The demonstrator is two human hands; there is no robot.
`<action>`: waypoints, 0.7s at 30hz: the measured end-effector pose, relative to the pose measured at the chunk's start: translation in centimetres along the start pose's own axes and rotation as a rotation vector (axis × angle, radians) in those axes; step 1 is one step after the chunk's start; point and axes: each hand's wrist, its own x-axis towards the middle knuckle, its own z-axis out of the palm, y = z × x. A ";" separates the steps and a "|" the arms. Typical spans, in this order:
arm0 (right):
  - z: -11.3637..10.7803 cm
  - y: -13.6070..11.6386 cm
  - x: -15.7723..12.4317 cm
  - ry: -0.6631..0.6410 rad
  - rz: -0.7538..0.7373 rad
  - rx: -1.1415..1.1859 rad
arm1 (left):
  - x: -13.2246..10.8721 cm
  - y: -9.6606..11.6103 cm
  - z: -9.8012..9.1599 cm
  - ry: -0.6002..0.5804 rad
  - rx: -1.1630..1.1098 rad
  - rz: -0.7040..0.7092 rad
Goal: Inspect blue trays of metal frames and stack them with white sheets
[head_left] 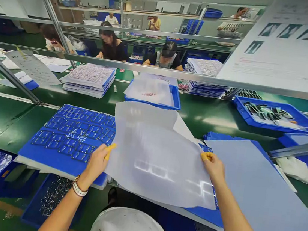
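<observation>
A large translucent white sheet (156,157) is held up over the blue trays in front of me. My left hand (97,161), with a yellow finger cot and a beaded bracelet on the wrist, pinches its left edge. My right hand (213,165), also with a yellow finger cot, pinches its right edge. Left of the sheet lies a blue compartment tray (72,135) holding several small parts. Under and right of the sheet lies another blue tray (203,215) covered by a pale sheet (257,190).
A green conveyor belt (210,117) runs across. On it are stacked trays (89,78), a blue bin with a sheet (153,92) and a blue bin of parts (273,115). Metal rails (160,71) cross overhead; an instruction sheet (291,42) hangs upper right. Other people sit opposite. Bins of small parts (52,197) sit below.
</observation>
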 end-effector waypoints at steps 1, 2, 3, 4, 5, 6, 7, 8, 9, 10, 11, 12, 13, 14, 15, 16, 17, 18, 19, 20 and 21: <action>-1.2 1.7 0.0 -0.001 0.052 -0.049 | 0.4 0.8 1.7 -0.043 0.053 0.022; -2.2 3.2 0.1 -0.004 0.105 -0.097 | 0.8 1.5 3.2 -0.092 0.118 0.028; -3.2 4.6 0.1 -0.004 0.152 -0.143 | 1.1 2.2 4.7 -0.151 0.195 0.024; -3.9 5.9 0.0 -0.002 0.189 -0.184 | 1.5 2.8 6.0 -0.216 0.271 0.016; -4.6 7.0 0.0 -0.002 0.218 -0.219 | 1.9 3.4 7.2 -0.275 0.337 0.007; -5.1 8.0 0.0 -0.007 0.240 -0.249 | 2.2 3.8 8.3 -0.326 0.388 0.000; -5.4 8.8 0.1 -0.014 0.257 -0.274 | 2.5 4.2 9.3 -0.363 0.424 -0.005; -5.6 9.6 0.1 -0.022 0.270 -0.295 | 2.7 4.5 10.2 -0.386 0.448 -0.010; -5.7 10.2 0.1 -0.029 0.280 -0.314 | 2.9 4.7 10.9 -0.396 0.463 -0.015; -5.7 10.7 0.2 -0.036 0.289 -0.329 | 3.0 4.8 11.6 -0.403 0.476 -0.021; -5.6 11.1 0.3 -0.042 0.295 -0.341 | 3.0 4.8 12.1 -0.411 0.493 -0.030; -5.4 11.4 0.4 -0.046 0.298 -0.350 | 3.0 4.8 12.5 -0.420 0.510 -0.039; -5.2 11.7 0.4 -0.050 0.300 -0.357 | 2.9 4.7 12.8 -0.428 0.528 -0.049; -4.9 11.9 0.5 -0.053 0.301 -0.362 | 2.7 4.5 13.0 -0.435 0.545 -0.060; -4.5 12.1 0.6 -0.056 0.301 -0.366 | 2.6 4.4 13.2 -0.440 0.563 -0.073; -4.2 12.2 0.6 -0.058 0.302 -0.370 | 2.3 4.3 13.2 -0.444 0.579 -0.086; -3.8 12.4 0.7 -0.060 0.301 -0.375 | 2.1 4.1 13.2 -0.447 0.594 -0.100; -3.5 12.5 0.7 -0.065 0.301 -0.380 | 1.7 3.9 13.2 -0.449 0.607 -0.114; -3.2 12.6 0.8 -0.070 0.301 -0.386 | 1.4 3.8 13.1 -0.452 0.617 -0.127; -2.9 12.8 0.8 -0.075 0.301 -0.393 | 1.1 3.6 13.1 -0.454 0.625 -0.138; -2.7 12.9 0.8 -0.082 0.303 -0.402 | 0.7 3.5 13.0 -0.456 0.629 -0.148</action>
